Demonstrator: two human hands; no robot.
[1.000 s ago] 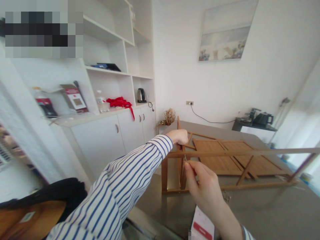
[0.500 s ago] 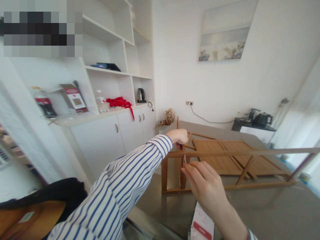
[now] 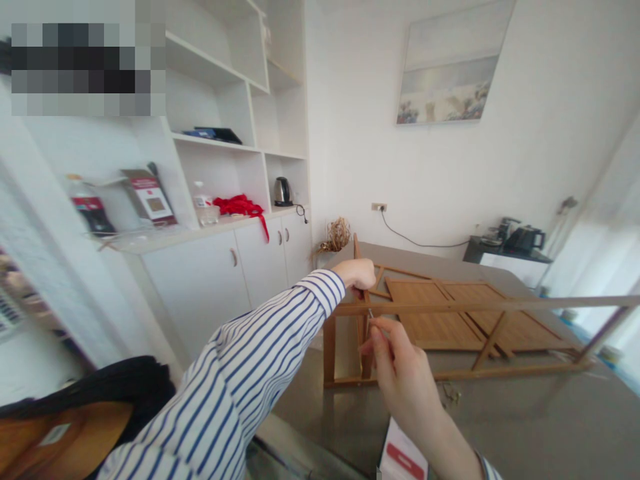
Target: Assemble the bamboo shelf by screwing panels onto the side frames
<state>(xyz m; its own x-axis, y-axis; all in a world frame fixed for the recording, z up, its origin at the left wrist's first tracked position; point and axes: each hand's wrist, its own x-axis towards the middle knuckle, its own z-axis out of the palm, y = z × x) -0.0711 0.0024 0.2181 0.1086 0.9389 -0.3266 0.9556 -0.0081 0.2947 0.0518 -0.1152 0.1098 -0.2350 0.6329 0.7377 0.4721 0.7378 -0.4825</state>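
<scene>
A wooden frame stands on its side on the table, with long rails joined by crosspieces. Stretched out past the near rail, my left hand is closed around a wooden upright at the frame's left end; its fingers are partly hidden. My right hand pinches a slim metal hex key in front of the near rail. The key's tip meets the rail close to that left end, and its lower part is hidden by my fingers.
Slatted wooden panels lie on the grey table behind the rail. Small metal hardware and a phone lie near my right forearm. A chair is at lower left, a kettle stand at far right.
My right hand has turned at the wrist around the hex key and shifted slightly, uncovering the small hardware on the table. My left hand has kept its hold on the upright.
</scene>
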